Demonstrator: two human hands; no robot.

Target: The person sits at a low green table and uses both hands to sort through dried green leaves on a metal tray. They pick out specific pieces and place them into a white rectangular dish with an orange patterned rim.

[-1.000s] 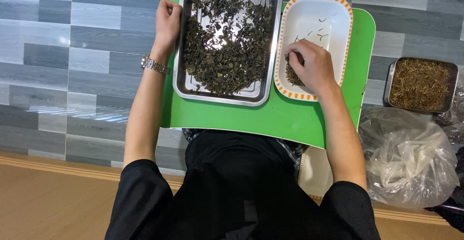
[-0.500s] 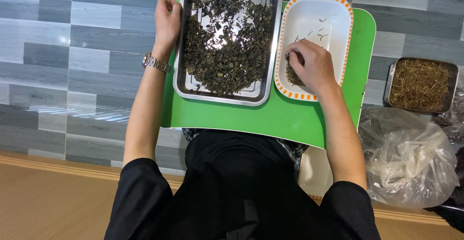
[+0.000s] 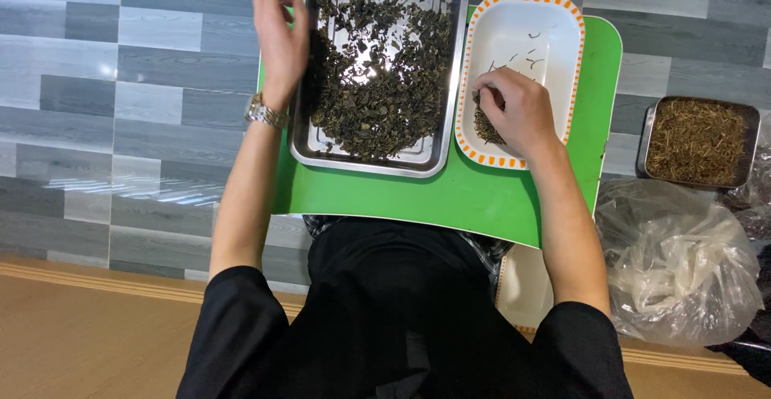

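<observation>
My right hand (image 3: 520, 114) is pinching stems (image 3: 487, 128) inside the white dish (image 3: 526, 37). My left hand (image 3: 279, 41), grip loosely open, is hovering beside the leaf tray (image 3: 377, 69).

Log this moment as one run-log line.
left hand: at left rim of steel tray, dark dried leaves inside | right hand: in white orange-rimmed dish, over small pile of stems | base: green board

The scene is evenly and brightly lit. Glare is seen on the metal tray (image 3: 377, 158) at upper centre and on floor tiles at left; focus is sharp.
</observation>
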